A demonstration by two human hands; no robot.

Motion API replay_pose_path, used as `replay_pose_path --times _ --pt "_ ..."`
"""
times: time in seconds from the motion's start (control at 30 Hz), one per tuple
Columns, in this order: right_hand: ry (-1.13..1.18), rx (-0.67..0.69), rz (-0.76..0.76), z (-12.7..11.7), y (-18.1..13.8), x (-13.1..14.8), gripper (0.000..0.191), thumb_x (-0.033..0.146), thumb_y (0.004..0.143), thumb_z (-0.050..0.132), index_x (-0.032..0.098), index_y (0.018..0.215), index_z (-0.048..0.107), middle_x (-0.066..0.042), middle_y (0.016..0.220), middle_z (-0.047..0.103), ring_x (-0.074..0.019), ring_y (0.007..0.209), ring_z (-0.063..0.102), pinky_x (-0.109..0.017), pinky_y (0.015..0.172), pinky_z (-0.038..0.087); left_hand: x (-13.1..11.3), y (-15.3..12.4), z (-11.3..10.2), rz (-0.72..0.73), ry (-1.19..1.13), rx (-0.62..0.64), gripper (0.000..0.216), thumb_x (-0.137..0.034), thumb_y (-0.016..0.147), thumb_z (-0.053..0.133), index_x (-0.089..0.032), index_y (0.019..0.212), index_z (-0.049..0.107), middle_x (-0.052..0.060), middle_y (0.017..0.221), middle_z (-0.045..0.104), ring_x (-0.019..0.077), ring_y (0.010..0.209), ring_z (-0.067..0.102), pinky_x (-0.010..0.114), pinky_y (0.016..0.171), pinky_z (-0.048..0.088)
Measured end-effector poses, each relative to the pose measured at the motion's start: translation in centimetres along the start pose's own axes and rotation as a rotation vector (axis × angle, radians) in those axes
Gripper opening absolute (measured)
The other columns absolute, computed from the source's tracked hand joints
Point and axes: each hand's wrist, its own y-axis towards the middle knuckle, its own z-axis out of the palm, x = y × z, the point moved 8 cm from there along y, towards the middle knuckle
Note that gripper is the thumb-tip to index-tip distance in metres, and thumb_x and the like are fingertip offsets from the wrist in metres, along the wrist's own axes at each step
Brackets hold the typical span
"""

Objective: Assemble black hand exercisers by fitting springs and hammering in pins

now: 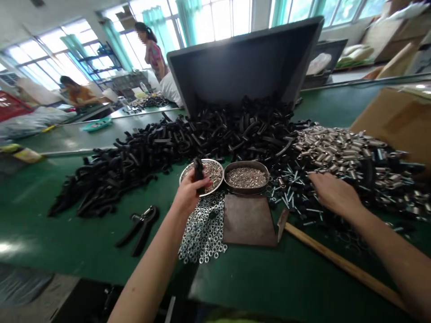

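Observation:
My left hand (187, 194) is wrapped around a black plastic handle piece (198, 170), held up over a round dish (222, 174) of small metal parts. My right hand (332, 193) reaches to the near edge of a heap of metal springs (332, 150). Its fingers are drawn together, and whatever lies between them is hidden. Loose screws (289, 193) are scattered just left of that hand. Beside the dish stands an oval tin (247, 189) filled with tiny metal pieces. Many metal nuts (205, 229) are spread below the dish.
A flat metal plate (249, 220) and a wooden-handled hammer (336, 256) lie in front. An assembled hand grip (143, 229) rests at left. Black handles (144, 152) spill from a tipped grey bin (242, 67). A cardboard box (387, 121) stands right; two people are farther back.

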Motion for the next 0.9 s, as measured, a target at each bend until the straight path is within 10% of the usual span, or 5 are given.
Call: replay_pose_path --times 0.2,0.43,0.63,0.9 --pt "0.517 -0.273 0.255 -2.8 -0.6 -1.3 0.016 0.024 0.089 0.041 0.022 0.089 0.057 -0.012 0.081 0.059 -0.0278 0.08 0.056 -0.042 0.071 0.039 2.7 -6.7 -6.2 -0.012 0.71 -0.09 0.019 -0.029 0.069 0.068 -0.016 0.082 0.068 0.001 0.068 0.061 0.0136 0.062 0.057 0.025 0.062 0.043" --pt "1.577 -0.126 0.45 -1.6 -3.3 6.4 0.035 0.053 0.069 0.067 0.024 0.08 0.051 0.0 0.064 0.057 -0.0125 0.049 0.049 -0.025 0.042 0.04 4.9 -5.7 -1.9 0.151 1.551 0.128 0.034 -0.007 0.076 0.049 -0.021 0.101 0.068 0.006 0.098 0.066 0.0173 0.09 0.062 0.025 0.081 0.045" --pt "1.697 0.114 0.356 -0.3 -5.7 13.2 0.037 0.053 0.074 0.064 0.021 0.091 0.053 0.001 0.064 0.059 -0.0109 0.049 0.05 -0.022 0.042 0.039 5.5 -4.2 0.4 0.169 1.673 0.143 0.041 -0.008 0.079 0.046 -0.025 0.112 0.062 0.006 0.106 0.064 0.0197 0.095 0.062 0.028 0.083 0.046" --pt "1.673 0.183 0.246 0.3 -6.5 15.8 0.036 0.049 0.074 0.064 0.018 0.09 0.056 0.002 0.065 0.056 -0.0087 0.046 0.047 -0.023 0.042 0.038 5.7 -3.4 0.0 0.134 1.756 0.087 0.033 -0.005 0.077 0.044 -0.016 0.104 0.06 0.012 0.096 0.067 0.0239 0.089 0.064 0.032 0.08 0.047"
